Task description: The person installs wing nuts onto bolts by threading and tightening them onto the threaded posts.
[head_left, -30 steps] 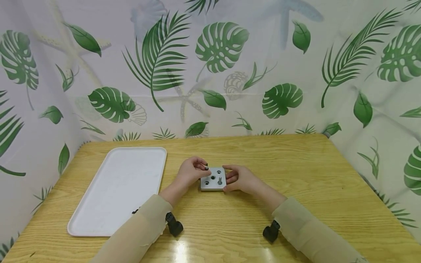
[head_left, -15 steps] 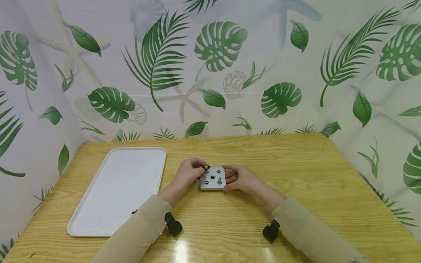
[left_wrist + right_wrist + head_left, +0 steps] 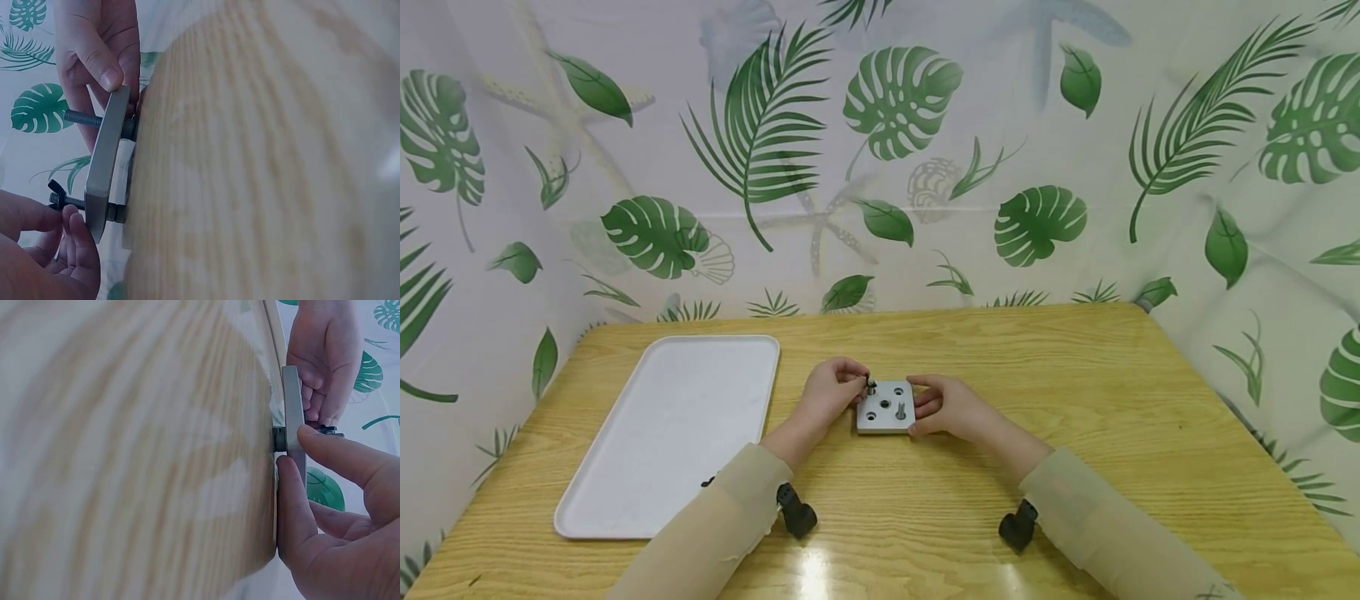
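Observation:
A square silver metal plate (image 3: 885, 423) sits raised off the table on bolt heads, with open holes in its top. One bare threaded bolt (image 3: 82, 118) sticks up through its near right corner. At the far left corner a black wing nut (image 3: 57, 189) sits on a second bolt's upper end, clear of the plate's face. My left hand (image 3: 827, 392) pinches this wing nut between thumb and fingers. With thumb on top and fingers below, my right hand (image 3: 953, 408) grips the plate's right edge. Left fingertips partly hide the wing nut.
A white rectangular tray (image 3: 700, 400) lies on the wooden table (image 3: 1075, 400) to the left, partly under my left sleeve. Behind the table hangs a leaf-printed cloth (image 3: 947, 250). Black cameras (image 3: 797, 515) are strapped to both wrists.
The wing nut's wings have turned about the bolt. My left fingers have shifted slightly left and no longer cover the plate's far left corner as much. The right hand keeps its hold.

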Demonstrator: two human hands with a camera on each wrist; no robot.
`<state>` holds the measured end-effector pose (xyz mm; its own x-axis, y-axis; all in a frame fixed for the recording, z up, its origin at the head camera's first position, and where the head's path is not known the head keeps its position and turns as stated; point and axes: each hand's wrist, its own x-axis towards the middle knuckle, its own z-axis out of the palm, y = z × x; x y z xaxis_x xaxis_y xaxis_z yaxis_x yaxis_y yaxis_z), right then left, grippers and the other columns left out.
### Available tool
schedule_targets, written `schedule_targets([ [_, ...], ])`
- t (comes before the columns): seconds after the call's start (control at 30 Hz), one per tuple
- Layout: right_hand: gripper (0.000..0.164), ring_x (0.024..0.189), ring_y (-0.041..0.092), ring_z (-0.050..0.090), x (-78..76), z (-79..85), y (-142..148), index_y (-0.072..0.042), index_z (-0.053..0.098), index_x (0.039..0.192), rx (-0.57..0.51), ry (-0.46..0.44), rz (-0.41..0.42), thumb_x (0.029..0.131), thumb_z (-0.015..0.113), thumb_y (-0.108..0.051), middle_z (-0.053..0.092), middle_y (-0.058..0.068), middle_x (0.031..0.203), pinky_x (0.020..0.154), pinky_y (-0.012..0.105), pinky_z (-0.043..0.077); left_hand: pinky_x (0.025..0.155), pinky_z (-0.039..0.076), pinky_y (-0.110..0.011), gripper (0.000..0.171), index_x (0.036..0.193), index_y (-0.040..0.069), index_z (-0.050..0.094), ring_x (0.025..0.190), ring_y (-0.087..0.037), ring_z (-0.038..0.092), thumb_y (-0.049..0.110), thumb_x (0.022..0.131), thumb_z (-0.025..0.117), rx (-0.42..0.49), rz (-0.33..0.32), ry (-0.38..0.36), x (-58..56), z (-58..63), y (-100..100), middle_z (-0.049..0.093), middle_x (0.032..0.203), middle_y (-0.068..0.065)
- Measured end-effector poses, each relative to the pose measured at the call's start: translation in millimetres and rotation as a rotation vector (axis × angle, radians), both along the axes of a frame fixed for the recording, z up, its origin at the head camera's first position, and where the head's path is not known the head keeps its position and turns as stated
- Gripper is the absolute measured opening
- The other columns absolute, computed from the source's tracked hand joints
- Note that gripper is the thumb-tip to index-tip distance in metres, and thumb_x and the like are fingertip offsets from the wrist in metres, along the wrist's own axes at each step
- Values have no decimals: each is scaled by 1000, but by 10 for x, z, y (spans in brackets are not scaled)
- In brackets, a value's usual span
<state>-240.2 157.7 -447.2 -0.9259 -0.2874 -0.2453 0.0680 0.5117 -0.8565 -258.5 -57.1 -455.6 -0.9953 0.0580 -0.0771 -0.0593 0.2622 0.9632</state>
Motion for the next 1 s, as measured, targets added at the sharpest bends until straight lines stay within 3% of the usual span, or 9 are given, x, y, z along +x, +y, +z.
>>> schedule_targets([
  [0.13, 84, 113, 27, 71, 0, 13, 1, -1, 43, 160, 1, 0, 8, 87, 84, 2, 65, 23, 133, 88, 29, 60, 72, 55, -21, 17, 113, -4, 73, 80, -11, 64, 1, 100, 62, 5, -1, -15, 13, 30, -1, 71, 100, -12],
  [0.3, 83, 112, 27, 72, 9, 47, -5, 0, 44, 159, 19, 8, 8, 87, 85, 2, 65, 23, 131, 89, 29, 61, 69, 51, -22, 22, 113, 0, 72, 79, -11, 60, 13, 97, 76, -9, -29, -25, 44, 67, -14, 67, 93, -5],
  [0.43, 84, 111, 26, 72, 21, 72, -16, 1, 44, 159, 20, 10, 5, 86, 85, 2, 66, 23, 130, 89, 29, 61, 66, 47, -22, 24, 113, 0, 72, 78, -12, 56, 14, 95, 81, -32, -41, -23, 52, 78, -22, 65, 91, -2],
  [0.87, 85, 114, 30, 72, 30, 107, -15, 4, 42, 159, -16, -5, 18, 85, 84, 5, 65, 25, 132, 87, 27, 60, 79, 60, -24, 14, 111, -3, 77, 86, -11, 67, 5, 100, 72, 32, -64, -22, 24, 49, -67, 76, 111, -16],
  [1.0, 85, 113, 30, 72, 27, 111, -8, 4, 42, 159, -20, -9, 16, 85, 85, 6, 65, 26, 132, 87, 27, 60, 79, 59, -23, 16, 112, -3, 78, 87, -10, 66, 6, 103, 69, 37, -79, -28, 22, 59, -73, 76, 116, -17],
])
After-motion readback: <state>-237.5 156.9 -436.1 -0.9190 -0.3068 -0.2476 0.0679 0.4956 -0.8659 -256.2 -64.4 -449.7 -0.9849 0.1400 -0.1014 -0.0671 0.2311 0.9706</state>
